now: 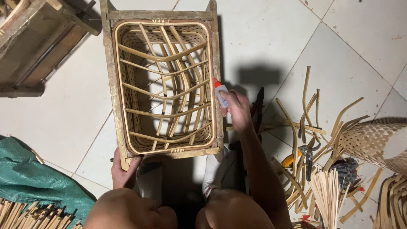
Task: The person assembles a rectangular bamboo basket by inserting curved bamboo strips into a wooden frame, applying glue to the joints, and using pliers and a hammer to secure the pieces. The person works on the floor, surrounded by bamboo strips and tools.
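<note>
right hand (238, 111), mid-frame, is closed around a small glue bottle (221, 93) at the basket (165, 85) rim. left hand (123, 169), lower left, grips the wooden frame (111, 85) corner.

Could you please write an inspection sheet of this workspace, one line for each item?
Surface: pale tiled floor, with some marks.
Job's things: rectangular woven bamboo basket sitting inside a wooden frame; small glue bottle with a red tip at the frame's right edge.
Clutter: curved bamboo strips, a bundle of thin sticks, pliers, another woven basket, a green sack.
Hands: right hand holds the glue bottle; left hand grips the frame's near left corner.
Cables: nothing seen.
Surroundings: wooden structure at upper left.
</note>
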